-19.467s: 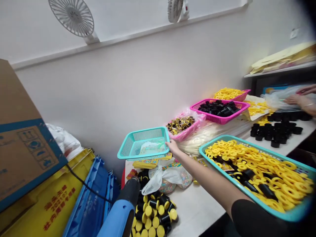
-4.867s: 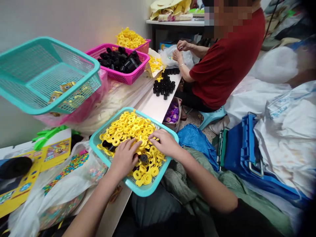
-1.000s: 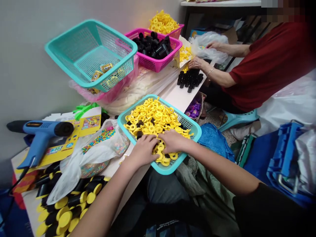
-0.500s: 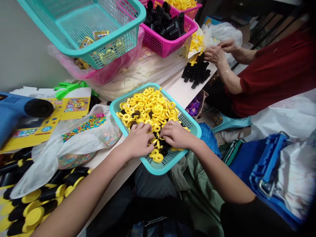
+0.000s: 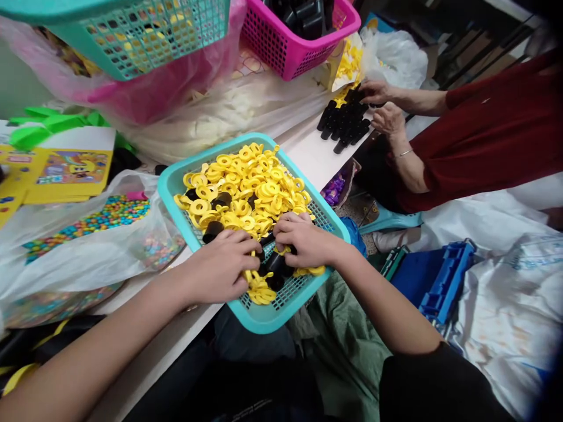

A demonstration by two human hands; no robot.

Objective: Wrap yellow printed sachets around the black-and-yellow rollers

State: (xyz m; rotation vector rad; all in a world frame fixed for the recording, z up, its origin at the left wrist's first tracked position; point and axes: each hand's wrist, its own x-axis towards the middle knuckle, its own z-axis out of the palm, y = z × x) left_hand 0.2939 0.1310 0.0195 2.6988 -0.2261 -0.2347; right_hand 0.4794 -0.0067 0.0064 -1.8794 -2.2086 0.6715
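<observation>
A turquoise basket (image 5: 257, 326) in front of me holds a heap of yellow plastic rings (image 5: 246, 187) with small tabs. Several black plastic cylinders (image 5: 213, 230) lie among them. My left hand (image 5: 229, 264) is inside the near left part of the basket, its fingers curled over yellow rings, some of which show beneath the fingertips. Across from it, my right hand (image 5: 305, 239) bends its fingers round a yellow ring just above a black cylinder (image 5: 275, 262). The fingertips of both hands are partly hidden.
A bag of coloured beads (image 5: 92, 225) lies left of the basket. Stacked turquoise (image 5: 132, 50) and pink (image 5: 303, 55) baskets stand behind. At right, a co-worker in a red sleeve (image 5: 488, 111) handles black tubes (image 5: 345, 123). Blue crates (image 5: 444, 281) stand at the lower right.
The view has shifted, bringing the basket closer and further left. My hands have stayed in the basket, fingers moving among the rings; more black cylinder shows between them. The co-worker's hands have shifted.
</observation>
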